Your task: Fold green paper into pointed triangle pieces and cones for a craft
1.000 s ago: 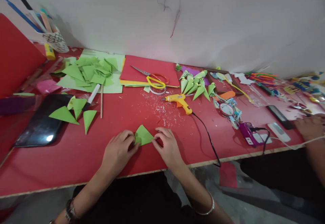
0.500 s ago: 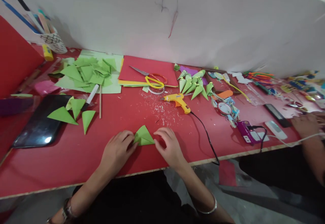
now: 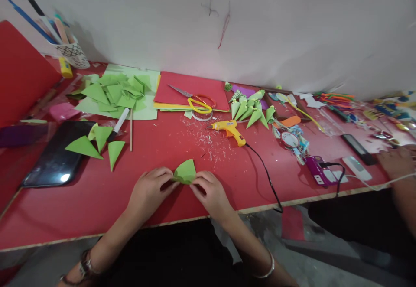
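Observation:
Between my two hands is a green paper piece (image 3: 185, 171), fan-shaped and curling along its near edge. My left hand (image 3: 150, 191) pinches its left corner between thumb and fingers. At the right corner, my right hand (image 3: 209, 191) grips the paper the same way. Just beyond, a yellow glue gun (image 3: 229, 129) lies on the red table (image 3: 156, 146), among white scraps. Several green paper cones (image 3: 248, 110) are grouped behind the glue gun. To the left, loose green pieces (image 3: 83, 147) rest partly on a black phone (image 3: 58, 161).
Scissors (image 3: 191, 98) lie on red paper sheets (image 3: 169, 83). A heap of green paper cuttings (image 3: 113, 91) sits at the back left, near a pen cup (image 3: 73, 53). The glue gun's cord (image 3: 268, 178) crosses the table edge. Another person's hand (image 3: 396, 163) rests at the far right beside a purple power adapter (image 3: 315, 170).
My right hand has moved left and closed on the paper's right corner. The paper has turned and its near edge now curls up. The view has shifted slightly.

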`<state>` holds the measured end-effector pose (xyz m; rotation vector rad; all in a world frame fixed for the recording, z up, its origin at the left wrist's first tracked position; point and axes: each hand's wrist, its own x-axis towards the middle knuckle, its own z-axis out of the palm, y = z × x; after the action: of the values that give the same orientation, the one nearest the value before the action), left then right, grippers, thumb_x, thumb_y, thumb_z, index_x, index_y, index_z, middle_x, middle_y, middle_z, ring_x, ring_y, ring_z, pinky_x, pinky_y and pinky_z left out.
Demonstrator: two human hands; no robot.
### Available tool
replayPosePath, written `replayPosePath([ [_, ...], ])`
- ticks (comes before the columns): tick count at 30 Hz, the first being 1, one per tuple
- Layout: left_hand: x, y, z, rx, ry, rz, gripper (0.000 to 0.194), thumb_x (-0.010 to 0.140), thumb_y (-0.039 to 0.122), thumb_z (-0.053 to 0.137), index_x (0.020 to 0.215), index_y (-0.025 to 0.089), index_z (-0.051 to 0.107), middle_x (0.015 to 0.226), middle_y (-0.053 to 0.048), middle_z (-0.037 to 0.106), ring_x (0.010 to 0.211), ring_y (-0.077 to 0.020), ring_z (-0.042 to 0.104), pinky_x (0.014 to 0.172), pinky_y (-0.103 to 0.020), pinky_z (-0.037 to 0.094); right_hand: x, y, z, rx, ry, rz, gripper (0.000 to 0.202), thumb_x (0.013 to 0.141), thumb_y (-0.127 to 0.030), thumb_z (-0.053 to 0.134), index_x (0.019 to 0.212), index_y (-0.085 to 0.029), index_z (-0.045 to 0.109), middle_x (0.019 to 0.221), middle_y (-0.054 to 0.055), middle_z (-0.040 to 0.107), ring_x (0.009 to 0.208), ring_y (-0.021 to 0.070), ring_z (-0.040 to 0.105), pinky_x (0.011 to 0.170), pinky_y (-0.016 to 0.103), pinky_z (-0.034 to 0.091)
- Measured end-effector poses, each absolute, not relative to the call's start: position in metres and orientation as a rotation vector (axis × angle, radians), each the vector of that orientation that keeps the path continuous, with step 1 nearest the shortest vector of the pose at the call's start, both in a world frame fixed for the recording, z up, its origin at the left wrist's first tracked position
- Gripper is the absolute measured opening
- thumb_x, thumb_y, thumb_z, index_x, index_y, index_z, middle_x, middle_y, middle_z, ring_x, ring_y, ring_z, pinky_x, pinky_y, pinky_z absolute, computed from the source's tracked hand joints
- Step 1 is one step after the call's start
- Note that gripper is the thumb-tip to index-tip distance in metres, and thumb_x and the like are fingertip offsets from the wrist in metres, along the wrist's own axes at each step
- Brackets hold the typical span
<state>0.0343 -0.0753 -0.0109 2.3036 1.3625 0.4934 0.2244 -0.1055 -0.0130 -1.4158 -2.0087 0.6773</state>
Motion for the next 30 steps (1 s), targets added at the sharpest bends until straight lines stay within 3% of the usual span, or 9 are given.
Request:
replayPosePath([
  [5,0.039,-0.073,-0.014,2.303,1.472,0.491,0.024,0.083,0.035,0.047,0.068,0.018,0.053,0.073,0.000,0.055,0.063,-0.0131,0.052,0.061,-0.026,0.039,0.220,-0.107,-0.014,-1.547,-1.917,0.624,0.010,0.080,-0.021,0.053,0.070,-0.018,0.055,0.080,0.003,0.054,0.076,0.0140,0.052,0.070,0.025,0.043],
  [10,0.042,-0.073,-0.015,2.311,1.565,0.467,0.027,0.084,0.037,0.045,0.067,0.017,0.049,0.075,-0.002,0.050,0.064,-0.0142,0.050,0.060,-0.027,0.038,0.217,-0.104,-0.014,-1.610,-1.889,0.598,0.010,0.075,-0.014,0.053,0.065,-0.018,0.051,0.076,0.002,0.050,0.075,0.0151,0.049,0.068,0.027,0.042],
  [24,0.042,-0.070,-0.015,2.392,1.664,0.385,0.033,0.087,0.038,0.037,0.064,0.017,0.048,0.080,-0.003,0.053,0.066,-0.0152,0.052,0.061,-0.029,0.038,0.215,-0.102,-0.016,-1.647,-1.896,0.579,0.011,0.071,-0.011,0.051,0.063,-0.018,0.048,0.075,0.002,0.047,0.073,0.0157,0.047,0.066,0.028,0.041],
  [30,0.031,-0.067,-0.016,2.355,1.350,0.466,0.020,0.076,0.039,0.055,0.081,0.021,0.060,0.100,-0.004,0.057,0.088,-0.0188,0.054,0.073,-0.030,0.041,0.220,-0.102,-0.011,-1.601,-1.916,0.633,0.007,0.078,-0.014,0.050,0.074,-0.019,0.054,0.081,0.003,0.051,0.077,0.0157,0.048,0.069,0.028,0.042],
])
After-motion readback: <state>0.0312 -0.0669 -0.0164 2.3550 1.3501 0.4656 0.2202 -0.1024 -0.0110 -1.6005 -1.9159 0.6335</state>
